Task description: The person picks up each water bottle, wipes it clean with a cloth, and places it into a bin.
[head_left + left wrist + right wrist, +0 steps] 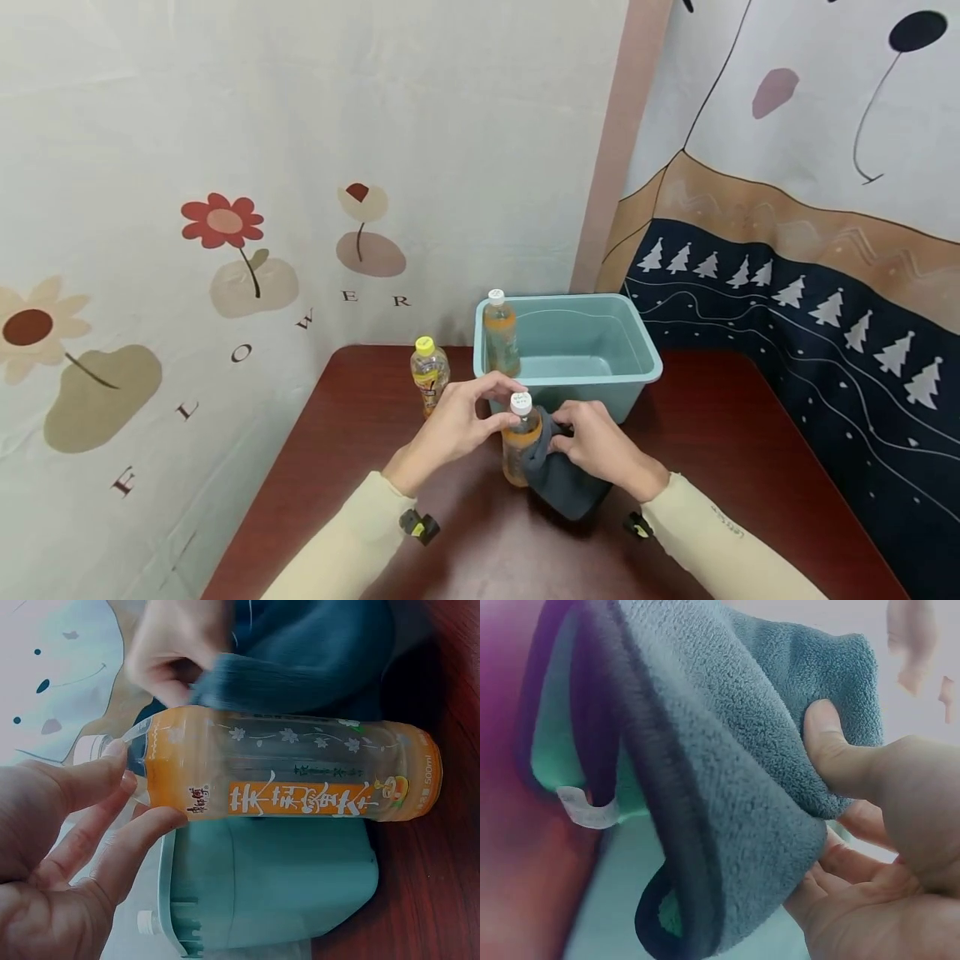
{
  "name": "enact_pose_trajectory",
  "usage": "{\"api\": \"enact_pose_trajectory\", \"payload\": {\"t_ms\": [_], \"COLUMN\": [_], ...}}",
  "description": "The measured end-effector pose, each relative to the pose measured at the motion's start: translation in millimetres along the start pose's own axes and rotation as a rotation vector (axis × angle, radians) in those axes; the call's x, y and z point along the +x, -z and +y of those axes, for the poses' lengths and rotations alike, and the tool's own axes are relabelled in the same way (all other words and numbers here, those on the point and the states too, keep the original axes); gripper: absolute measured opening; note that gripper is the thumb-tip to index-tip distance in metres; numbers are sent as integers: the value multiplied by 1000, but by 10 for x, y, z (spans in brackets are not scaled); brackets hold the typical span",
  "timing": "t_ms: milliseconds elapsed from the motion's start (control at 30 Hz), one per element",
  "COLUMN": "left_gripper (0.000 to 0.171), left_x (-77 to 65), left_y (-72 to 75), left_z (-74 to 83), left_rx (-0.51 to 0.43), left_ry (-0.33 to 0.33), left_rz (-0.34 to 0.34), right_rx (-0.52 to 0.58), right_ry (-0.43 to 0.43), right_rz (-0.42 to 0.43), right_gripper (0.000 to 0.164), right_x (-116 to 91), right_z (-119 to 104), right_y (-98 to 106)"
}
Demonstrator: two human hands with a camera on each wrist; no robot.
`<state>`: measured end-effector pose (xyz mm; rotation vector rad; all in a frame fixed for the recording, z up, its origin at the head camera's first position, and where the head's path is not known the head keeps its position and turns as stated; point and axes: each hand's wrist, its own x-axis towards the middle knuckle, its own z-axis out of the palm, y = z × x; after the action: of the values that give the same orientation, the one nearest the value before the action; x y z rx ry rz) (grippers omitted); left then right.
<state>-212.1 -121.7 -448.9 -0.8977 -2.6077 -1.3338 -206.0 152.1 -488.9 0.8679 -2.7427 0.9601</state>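
Note:
A clear plastic bottle [517, 457] with a white cap and orange label bands stands upright on the table. My left hand [463, 417] pinches it near the neck, thumb and fingers on either side, as the left wrist view shows. In my right hand [602, 446] is a grey-blue towel [735, 787], gripped between thumb and fingers. The towel hangs down to the table and lies against the bottle's right side in the head view. A small white tag [589, 810] shows on the towel's edge.
Behind the hands stands a light teal plastic bin [577, 381]. Another white-capped bottle [501, 337] stands inside at its left. Left of the bin, a yellow-capped bottle [430, 375] stands on the reddish-brown table [352, 433]. Printed fabric walls border the table behind and to the right.

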Motion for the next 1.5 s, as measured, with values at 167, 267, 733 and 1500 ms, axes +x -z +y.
{"api": "enact_pose_trajectory", "payload": {"t_ms": [167,267,733,1500], "left_gripper": [38,38,38,38], "left_x": [-1,9,18,-9], "left_y": [6,6,6,-18], "left_z": [13,41,71,56], "left_rx": [9,27,52,19], "left_ry": [9,10,3,-13], "left_rz": [-5,-14,-22,-41], "right_rx": [12,27,-28,-104], "right_ry": [14,31,58,7], "right_rz": [61,108,101,-155], "right_gripper": [23,30,36,18], "right_x": [30,67,109,-110], "right_z": [-167,-277,-363,191], "right_y": [203,282,314,-375]}}
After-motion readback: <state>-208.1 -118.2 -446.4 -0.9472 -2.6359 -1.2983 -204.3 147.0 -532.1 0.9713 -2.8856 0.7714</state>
